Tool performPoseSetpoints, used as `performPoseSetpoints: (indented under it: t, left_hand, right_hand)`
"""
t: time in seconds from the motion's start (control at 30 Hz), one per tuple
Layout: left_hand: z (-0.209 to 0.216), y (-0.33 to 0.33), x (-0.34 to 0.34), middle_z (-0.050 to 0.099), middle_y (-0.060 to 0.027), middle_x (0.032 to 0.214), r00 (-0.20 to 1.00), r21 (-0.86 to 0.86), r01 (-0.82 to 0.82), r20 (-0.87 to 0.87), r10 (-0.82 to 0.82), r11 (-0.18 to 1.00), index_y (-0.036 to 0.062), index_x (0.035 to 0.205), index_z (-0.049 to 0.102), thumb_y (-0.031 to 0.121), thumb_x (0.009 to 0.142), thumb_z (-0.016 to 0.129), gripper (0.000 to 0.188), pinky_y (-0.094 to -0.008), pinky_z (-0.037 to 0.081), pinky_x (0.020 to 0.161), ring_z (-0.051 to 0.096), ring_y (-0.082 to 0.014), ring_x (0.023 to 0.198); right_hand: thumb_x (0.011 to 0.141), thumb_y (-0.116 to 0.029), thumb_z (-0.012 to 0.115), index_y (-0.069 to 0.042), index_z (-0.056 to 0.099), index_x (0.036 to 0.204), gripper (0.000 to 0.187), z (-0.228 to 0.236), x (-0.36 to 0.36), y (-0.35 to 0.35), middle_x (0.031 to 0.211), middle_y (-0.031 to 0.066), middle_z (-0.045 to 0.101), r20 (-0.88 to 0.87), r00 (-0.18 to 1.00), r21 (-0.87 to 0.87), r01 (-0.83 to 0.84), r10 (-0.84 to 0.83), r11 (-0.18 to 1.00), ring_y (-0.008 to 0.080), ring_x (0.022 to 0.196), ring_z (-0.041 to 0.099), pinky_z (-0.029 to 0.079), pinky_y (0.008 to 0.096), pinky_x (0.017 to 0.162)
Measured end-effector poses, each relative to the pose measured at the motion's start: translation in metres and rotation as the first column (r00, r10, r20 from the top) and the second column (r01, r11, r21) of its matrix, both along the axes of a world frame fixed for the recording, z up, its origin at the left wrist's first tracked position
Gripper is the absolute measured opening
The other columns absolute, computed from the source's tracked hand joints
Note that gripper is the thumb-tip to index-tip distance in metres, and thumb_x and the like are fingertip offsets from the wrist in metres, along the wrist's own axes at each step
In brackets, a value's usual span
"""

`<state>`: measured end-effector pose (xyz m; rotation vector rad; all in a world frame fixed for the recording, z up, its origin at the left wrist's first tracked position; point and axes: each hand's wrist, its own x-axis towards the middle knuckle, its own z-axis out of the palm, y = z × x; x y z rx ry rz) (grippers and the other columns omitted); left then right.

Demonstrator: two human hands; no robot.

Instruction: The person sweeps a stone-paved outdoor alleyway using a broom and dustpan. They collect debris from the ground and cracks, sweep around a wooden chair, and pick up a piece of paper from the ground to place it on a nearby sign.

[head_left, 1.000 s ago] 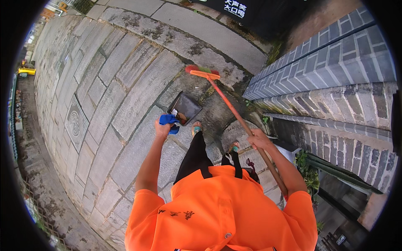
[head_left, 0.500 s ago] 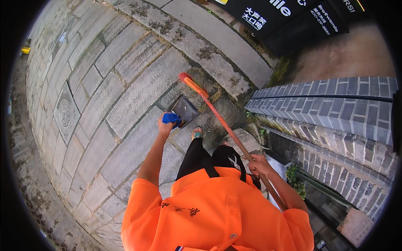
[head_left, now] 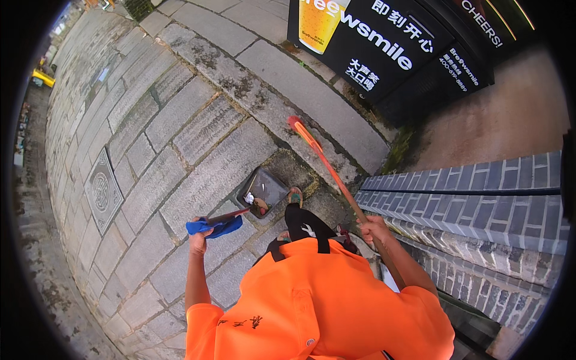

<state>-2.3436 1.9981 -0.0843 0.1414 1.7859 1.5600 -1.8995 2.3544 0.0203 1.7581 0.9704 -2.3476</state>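
My left hand, at the left, is closed round the handle of a dark dustpan, with a blue cloth bunched at the grip. The pan stands low over the stone paving in front of my feet, its open top towards me. A white scrap and some brownish litter lie inside it. In my right hand is the long reddish-brown stick of a broom, fingers wrapped round it. Its orange and red head points away from me, over the paving beyond the pan.
A grey brick wall rises close on my right. Ahead to the right stands a black stall with a beer picture. A carved square cover is set in the paving at the left. A raised stone kerb runs ahead.
My left hand has swung left and nearer, and the dustpan has turned so that its litter shows. The broom head has shifted right in view. My view has moved, with more of the stall showing.
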Motion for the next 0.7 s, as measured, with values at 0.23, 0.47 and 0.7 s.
performPoseSetpoints:
  t: [0.23, 0.47, 0.7]
  left_hand:
    - [0.131, -0.001, -0.04, 0.046, -0.002, 0.081, 0.965, 0.307, -0.162, -0.15, 0.216, 0.938, 0.013, 0.076, 0.045, 0.004, 0.054, 0.073, 0.037, -0.0287, 0.039, 0.074, 0.046, -0.0163, 0.077]
    - [0.097, 0.089, -0.103, 0.042, -0.002, 0.082, 0.921, 0.524, -0.37, 0.098, 0.377, 0.767, 0.0114, 0.077, 0.042, 0.003, 0.055, 0.074, 0.039, -0.0312, 0.045, 0.073, 0.047, -0.0165, 0.076]
    - [0.076, 0.151, -0.257, 0.047, -0.0015, 0.087, 0.96, 0.413, -0.276, 0.077, 0.269, 0.868, 0.0097, 0.086, 0.049, -0.002, 0.055, 0.07, 0.04, -0.026, 0.042, 0.077, 0.047, -0.0142, 0.082]
  right_hand:
    - [0.075, 0.0, 0.051, 0.005, 0.047, 0.103, 0.028, -0.007, -0.075, 0.067, 0.052, 0.0027, 0.04, -0.032, 0.999, -0.002, -0.024, 0.024, 1.0, 0.0112, 0.035, 0.038, 0.028, 0.027, 0.033]
    - [0.075, -0.004, 0.055, 0.003, 0.05, 0.082, 0.012, -0.036, -0.199, 0.109, 0.053, 0.0048, 0.046, 0.007, 0.997, 0.161, -0.074, 0.073, 0.984, 0.0112, 0.036, 0.041, 0.03, 0.0272, 0.032]
    - [0.071, -0.006, 0.057, 0.002, 0.051, 0.061, 0.014, -0.033, -0.235, 0.121, 0.047, 0.0085, 0.047, 0.05, 0.973, 0.21, 0.209, -0.224, 0.955, 0.0159, 0.036, 0.045, 0.032, 0.0297, 0.03]
